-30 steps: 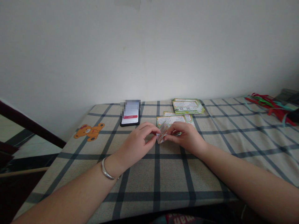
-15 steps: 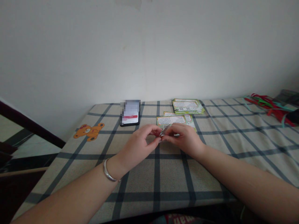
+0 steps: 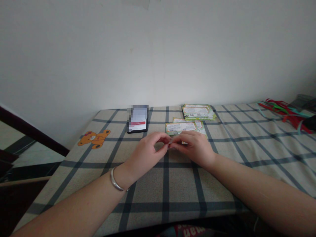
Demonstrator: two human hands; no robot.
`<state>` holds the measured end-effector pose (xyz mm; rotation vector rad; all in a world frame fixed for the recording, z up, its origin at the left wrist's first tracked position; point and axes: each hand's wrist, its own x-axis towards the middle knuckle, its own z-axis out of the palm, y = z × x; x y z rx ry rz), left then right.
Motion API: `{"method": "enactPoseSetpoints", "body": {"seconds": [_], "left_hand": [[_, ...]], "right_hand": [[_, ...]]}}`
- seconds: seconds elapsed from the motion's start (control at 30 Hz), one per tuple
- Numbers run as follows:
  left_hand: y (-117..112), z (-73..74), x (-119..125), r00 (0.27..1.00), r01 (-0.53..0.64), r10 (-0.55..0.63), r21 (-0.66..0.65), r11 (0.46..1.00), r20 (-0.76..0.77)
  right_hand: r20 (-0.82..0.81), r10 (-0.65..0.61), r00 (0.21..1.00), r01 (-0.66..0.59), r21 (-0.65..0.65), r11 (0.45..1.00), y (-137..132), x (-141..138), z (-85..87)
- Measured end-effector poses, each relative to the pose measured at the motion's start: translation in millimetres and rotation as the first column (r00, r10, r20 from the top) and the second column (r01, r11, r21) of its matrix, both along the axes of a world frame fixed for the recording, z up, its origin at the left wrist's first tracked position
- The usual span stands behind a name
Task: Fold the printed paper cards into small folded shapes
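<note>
My left hand [image 3: 151, 147] and my right hand [image 3: 194, 146] meet over the middle of the table, fingertips pinched together. Between them is something small and pale that I cannot make out, mostly covered by the fingers. A silver bangle [image 3: 115, 179] circles my left wrist. Just beyond the fingers lie printed green-and-white cards [image 3: 181, 126], overlapping each other and partly hidden by my right hand. Farther back is a second pile of similar cards [image 3: 197, 113].
A phone [image 3: 137, 120] with a lit screen lies left of the cards. An orange bear cutout [image 3: 94, 139] is at the left of the checked tablecloth [image 3: 145, 197]. Red, green and pale blue ribbons [image 3: 283, 112] lie heaped at the far right, against the wall side.
Both hands stay in nearly the same place. The greyish piece that stuck up between the fingertips earlier now sits lower and shows less.
</note>
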<state>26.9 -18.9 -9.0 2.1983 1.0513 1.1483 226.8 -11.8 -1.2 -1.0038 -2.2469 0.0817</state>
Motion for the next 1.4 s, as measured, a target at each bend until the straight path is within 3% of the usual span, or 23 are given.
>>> {"method": "enactPoseSetpoints", "body": {"seconds": [0.1,0.17,0.37,0.6,0.73,0.87,1.1,1.4], "left_hand": [[2.5,-3.4,0.0,0.997,0.028,-0.024,-0.069,0.997,0.068],[3.1,-2.1,-0.5,0.999,0.020,-0.018,-0.080,0.997,0.036],[2.7,6.3,-3.5,0.982,-0.018,0.019,0.008,1.000,-0.188],[4.7,3.7,-3.8,0.949,-0.006,0.045,0.125,0.992,-0.311],[4.3,7.8,-4.5,0.930,-0.052,0.087,0.105,0.993,-0.357],[6.1,9.8,-7.0,0.938,-0.033,0.060,0.083,0.996,-0.341],[9.4,7.4,-11.9,0.947,-0.014,0.046,0.101,0.995,-0.318],[10.2,-1.3,-14.9,0.783,-0.150,0.271,0.253,0.956,-0.560]], "right_hand": [[-0.023,0.006,1.000,-0.007,-0.058,0.998,-0.6,-0.5,-1.8],[-0.054,0.003,0.999,-0.010,-0.127,0.992,0.2,-0.7,-2.9],[-0.127,0.004,0.992,-0.040,-0.281,0.959,6.5,0.9,-4.6],[-0.184,0.075,0.980,-0.133,-0.332,0.934,8.1,1.0,-5.8],[-0.075,0.065,0.995,-0.088,-0.361,0.928,5.4,5.0,-0.8],[0.027,0.031,0.999,-0.022,-0.290,0.957,4.6,12.1,4.4],[0.081,0.185,0.979,-0.140,-0.392,0.909,7.0,18.5,8.0],[0.128,0.324,0.937,-0.257,-0.376,0.890,8.6,20.5,8.2]]}}
